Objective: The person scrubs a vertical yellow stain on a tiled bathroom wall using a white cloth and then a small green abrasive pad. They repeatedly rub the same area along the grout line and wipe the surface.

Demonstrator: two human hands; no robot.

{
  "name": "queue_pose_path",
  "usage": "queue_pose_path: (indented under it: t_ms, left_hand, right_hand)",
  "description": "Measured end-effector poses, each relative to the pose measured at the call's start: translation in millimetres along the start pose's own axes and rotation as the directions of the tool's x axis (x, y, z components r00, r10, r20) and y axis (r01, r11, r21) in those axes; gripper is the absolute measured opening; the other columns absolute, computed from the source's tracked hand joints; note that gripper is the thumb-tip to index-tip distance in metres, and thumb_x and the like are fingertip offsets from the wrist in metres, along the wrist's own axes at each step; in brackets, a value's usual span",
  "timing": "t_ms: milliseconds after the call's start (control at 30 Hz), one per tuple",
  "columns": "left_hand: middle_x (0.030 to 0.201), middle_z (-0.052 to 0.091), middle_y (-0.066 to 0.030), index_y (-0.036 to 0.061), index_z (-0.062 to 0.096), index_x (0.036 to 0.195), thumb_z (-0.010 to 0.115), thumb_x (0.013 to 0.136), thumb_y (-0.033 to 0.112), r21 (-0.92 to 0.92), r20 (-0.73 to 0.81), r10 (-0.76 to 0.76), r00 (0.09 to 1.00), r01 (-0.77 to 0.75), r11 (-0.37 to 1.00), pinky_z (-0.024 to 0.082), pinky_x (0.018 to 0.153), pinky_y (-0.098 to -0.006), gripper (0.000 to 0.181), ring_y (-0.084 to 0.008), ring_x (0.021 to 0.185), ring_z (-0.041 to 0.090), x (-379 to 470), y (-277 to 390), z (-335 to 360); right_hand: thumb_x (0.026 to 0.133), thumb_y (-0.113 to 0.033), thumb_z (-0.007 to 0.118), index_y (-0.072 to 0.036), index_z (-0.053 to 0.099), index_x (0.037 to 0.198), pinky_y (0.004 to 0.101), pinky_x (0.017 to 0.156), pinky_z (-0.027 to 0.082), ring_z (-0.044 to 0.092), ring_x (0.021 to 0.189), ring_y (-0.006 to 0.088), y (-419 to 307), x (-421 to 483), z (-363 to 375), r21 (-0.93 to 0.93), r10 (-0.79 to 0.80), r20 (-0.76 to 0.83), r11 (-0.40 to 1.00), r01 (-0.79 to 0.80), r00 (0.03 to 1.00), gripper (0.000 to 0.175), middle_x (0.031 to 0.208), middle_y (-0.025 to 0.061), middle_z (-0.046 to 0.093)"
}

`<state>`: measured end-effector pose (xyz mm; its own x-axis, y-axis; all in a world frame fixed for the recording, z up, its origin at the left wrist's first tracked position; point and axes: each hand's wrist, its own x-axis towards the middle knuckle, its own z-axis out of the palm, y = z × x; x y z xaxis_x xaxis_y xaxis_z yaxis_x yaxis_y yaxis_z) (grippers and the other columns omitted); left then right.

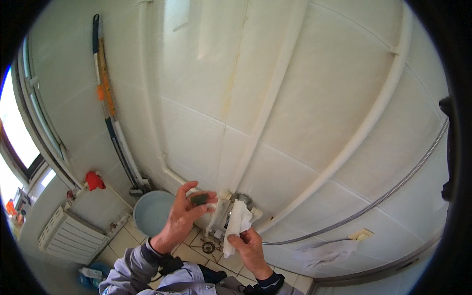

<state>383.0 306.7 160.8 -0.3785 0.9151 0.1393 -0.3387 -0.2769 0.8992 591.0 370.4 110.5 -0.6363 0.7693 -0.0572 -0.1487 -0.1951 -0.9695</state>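
Observation:
In front of the tiled wall, my left hand (pixel 180 217) is raised with its fingers curled around a small dark green pad (pixel 199 199), probably a scouring pad. My right hand (pixel 250 249) pinches a white cloth or paper towel (pixel 238 223) at its lower end. The towel stands up from the fingers and covers part of the wall fittings behind it. Above the towel shows a round chrome fitting (pixel 244 199). White pipe joints (pixel 222 202) lie between my two hands. Whether the towel touches the fittings cannot be told.
A light blue basin (pixel 153 212) sits left of my left hand, near long-handled cleaning tools (pixel 110 110). A radiator (pixel 73 234) is at lower left. A metal hose (pixel 387 191) curves right, above a hanging cloth (pixel 326 252). White pipes (pixel 273 99) run along the wall.

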Motion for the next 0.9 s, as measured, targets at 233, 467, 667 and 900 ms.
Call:
queue_pose_path:
  t_ms: [233,467,667,900]
  left_hand:
    - [0.135,0.061,-0.0184,0.0043,0.055,0.133,0.057,0.104,0.01,-0.319,0.129,-0.052,0.99,0.091,0.943,0.053,0.104,-0.0383,0.029,-0.0277,0.127,0.061,44,25,12]
    - [0.114,0.069,-0.014,0.0087,0.053,0.123,0.051,0.109,0.025,-0.098,0.137,-0.043,0.99,0.057,0.994,0.06,0.086,-0.0345,0.022,-0.0245,0.103,0.072,96,41,9]
    - [0.093,0.064,-0.0066,0.0097,0.051,0.113,0.047,0.11,0.034,-0.162,0.208,0.011,0.978,0.023,0.987,0.053,0.064,-0.0287,0.025,-0.0159,0.078,0.066,130,50,6]
    - [0.089,0.059,-0.0028,0.0073,0.051,0.112,0.049,0.11,0.031,-0.266,0.169,0.036,0.985,0.01,0.964,0.048,0.065,-0.0286,0.024,-0.0135,0.069,0.059,150,56,10]
  right_hand:
    - [0.095,-0.007,0.068,0.001,0.058,0.129,0.0298,0.082,0.052,0.063,0.094,0.0118,19,-15,-21,-0.063,0.064,-0.048,0.996,-0.067,0.997,0.037,0.11,0.0059,0.067]
    - [0.095,-0.007,0.067,0.001,0.057,0.131,0.0301,0.083,0.052,0.063,0.096,0.0124,30,-26,-26,-0.057,0.099,-0.201,0.992,-0.113,0.975,0.038,0.111,0.0071,0.068]
    - [0.094,-0.007,0.067,0.0,0.058,0.132,0.0307,0.083,0.052,0.064,0.095,0.013,39,-24,-17,-0.043,0.152,-0.322,0.984,-0.175,0.934,0.039,0.109,0.0063,0.068]
    - [0.093,-0.009,0.069,0.001,0.059,0.129,0.0311,0.082,0.053,0.065,0.095,0.0138,62,-14,-10,-0.043,0.201,-0.339,0.973,-0.228,0.919,0.039,0.108,0.0072,0.07]
